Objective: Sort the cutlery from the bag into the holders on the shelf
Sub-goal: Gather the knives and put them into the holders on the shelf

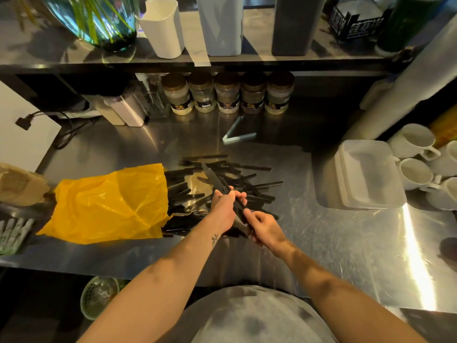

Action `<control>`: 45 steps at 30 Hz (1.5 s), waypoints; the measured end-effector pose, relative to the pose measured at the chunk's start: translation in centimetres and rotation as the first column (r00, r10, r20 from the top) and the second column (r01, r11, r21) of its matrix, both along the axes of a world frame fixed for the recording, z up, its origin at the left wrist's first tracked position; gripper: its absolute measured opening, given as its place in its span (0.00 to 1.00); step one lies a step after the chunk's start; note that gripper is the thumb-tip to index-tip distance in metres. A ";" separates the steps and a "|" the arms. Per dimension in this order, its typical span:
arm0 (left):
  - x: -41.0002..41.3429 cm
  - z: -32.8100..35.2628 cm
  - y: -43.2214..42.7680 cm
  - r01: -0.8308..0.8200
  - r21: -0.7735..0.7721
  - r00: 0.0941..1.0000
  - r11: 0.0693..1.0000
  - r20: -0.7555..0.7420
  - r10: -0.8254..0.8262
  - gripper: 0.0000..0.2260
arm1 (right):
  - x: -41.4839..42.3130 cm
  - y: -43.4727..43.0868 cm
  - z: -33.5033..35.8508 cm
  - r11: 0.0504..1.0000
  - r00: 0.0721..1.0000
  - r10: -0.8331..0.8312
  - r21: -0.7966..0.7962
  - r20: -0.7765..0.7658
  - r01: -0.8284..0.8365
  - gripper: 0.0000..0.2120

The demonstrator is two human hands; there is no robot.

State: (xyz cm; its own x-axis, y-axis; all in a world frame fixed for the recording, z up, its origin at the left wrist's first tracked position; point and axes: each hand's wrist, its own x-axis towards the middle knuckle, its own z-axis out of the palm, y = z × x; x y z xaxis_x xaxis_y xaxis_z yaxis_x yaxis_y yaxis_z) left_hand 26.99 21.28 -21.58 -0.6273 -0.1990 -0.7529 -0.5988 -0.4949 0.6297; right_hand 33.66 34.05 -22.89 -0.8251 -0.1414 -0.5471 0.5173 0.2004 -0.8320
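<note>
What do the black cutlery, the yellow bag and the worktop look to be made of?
Black cutlery: probably matte plastic; uniformly black, thin, no metallic glint. Yellow bag: thin plastic film, crinkled, slightly glossy. Worktop: apparently brushed stainless steel, with streaky reflections.

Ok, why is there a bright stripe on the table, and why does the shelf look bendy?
In the head view, the stripe is light glaring off the steel counter at the right; the shelf curves because the wide-angle lens bends straight lines near the edges; the black cutlery sits dim and hard to tell apart.
</note>
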 end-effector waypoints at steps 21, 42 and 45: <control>0.5 0.9 1.0 0.173 -0.143 0.981 0.974 -0.063 -0.183 0.09 | -3.3 -5.3 0.9 0.472 0.578 -0.496 -0.357 0.649 0.806 0.33; 4.6 1.1 0.0 0.709 -0.078 0.705 0.701 0.063 -0.706 0.04 | -8.0 0.8 3.1 0.997 0.981 -0.072 0.000 -0.182 0.073 0.16; 5.3 0.3 -0.2 0.734 -0.160 0.678 0.660 0.137 -0.722 0.10 | -7.3 0.5 1.9 1.000 0.989 -0.016 -0.004 -0.145 0.015 0.16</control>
State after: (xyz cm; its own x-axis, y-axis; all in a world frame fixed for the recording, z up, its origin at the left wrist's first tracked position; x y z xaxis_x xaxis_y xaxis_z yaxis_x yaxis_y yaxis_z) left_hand 32.29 21.04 -21.29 -0.5907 0.1638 -0.7901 -0.7536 0.2379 0.6128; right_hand 26.33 34.60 -20.97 -0.8975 -0.1296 -0.4215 0.3946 0.1909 -0.8988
